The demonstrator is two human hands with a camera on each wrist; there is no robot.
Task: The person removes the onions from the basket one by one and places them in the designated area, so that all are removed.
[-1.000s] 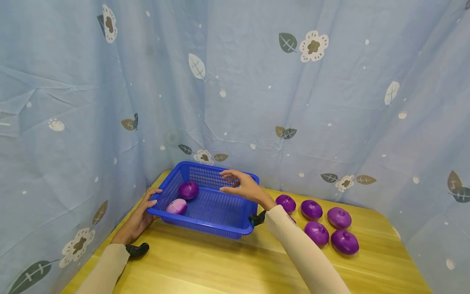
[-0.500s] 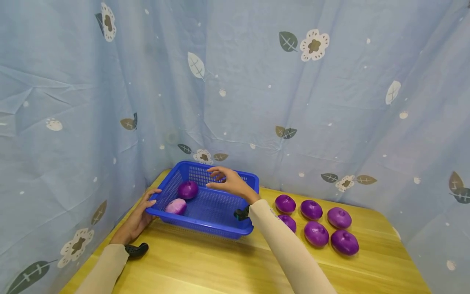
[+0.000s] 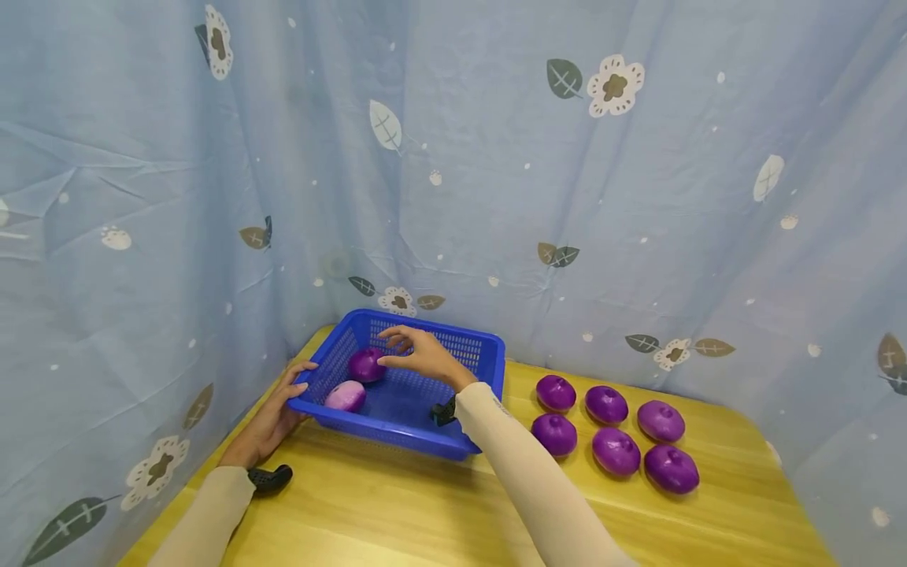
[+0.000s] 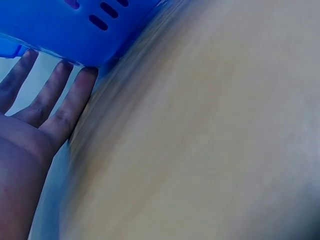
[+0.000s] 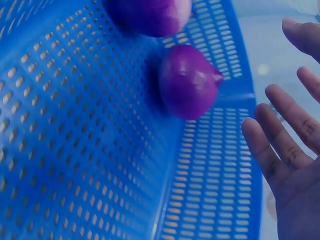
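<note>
A blue plastic basket (image 3: 400, 429) with slotted walls stands on the yellow wooden table. My left hand (image 3: 272, 413) holds its left rim, thumb and one finger over the edge. In the left wrist view, the other fingers (image 4: 60, 107) reach the outer wall. Inside the basket's left end lie a dark purple onion (image 3: 364, 365) and a paler pink-purple onion (image 3: 346, 396). My right hand (image 3: 423, 353) hovers over the basket just right of the dark onion, its fingers loosely bent around nothing. The right wrist view shows that hand's spread fingers beside the pointed onion (image 5: 187, 82).
Several more purple onions (image 3: 616, 451) sit in two rows on the table (image 3: 737, 480), right of the basket. A blue patterned curtain (image 3: 489, 197) hangs close behind the basket and along the left side.
My right hand has moved left across the basket toward the dark onion, uncovering an onion on the table. My left hand keeps its place at the rim.
</note>
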